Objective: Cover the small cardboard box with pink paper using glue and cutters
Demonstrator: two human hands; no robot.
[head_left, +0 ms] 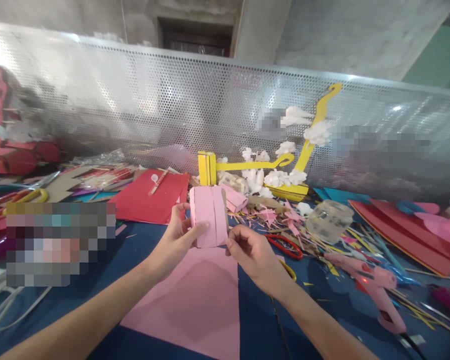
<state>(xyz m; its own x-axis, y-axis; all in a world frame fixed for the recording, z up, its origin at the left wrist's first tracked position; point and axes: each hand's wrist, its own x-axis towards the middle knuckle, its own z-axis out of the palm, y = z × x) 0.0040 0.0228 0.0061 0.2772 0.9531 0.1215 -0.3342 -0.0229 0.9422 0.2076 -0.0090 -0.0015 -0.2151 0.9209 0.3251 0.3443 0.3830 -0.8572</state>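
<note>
A small box-like piece covered in pink paper (207, 212) is held up in front of me, with bare brown cardboard showing along its right edge. My left hand (183, 235) grips it from the left, thumb across its front. At its lower right corner, my right hand (249, 252) has thumb and forefinger pinched together on the edge. Below lies a large pink paper sheet (198, 305) on the dark blue table. Red-handled scissors (287, 246) rest just beyond my right hand, partly hidden by it.
A pink glue gun (371, 285) with a lit red light lies at right, near a clear plastic container (330, 221). Red sheets (150, 195) lie at left. Yellow paper shapes (208, 169) with white fluff stand against the perforated metal panel (135, 100). Paper scraps litter the table.
</note>
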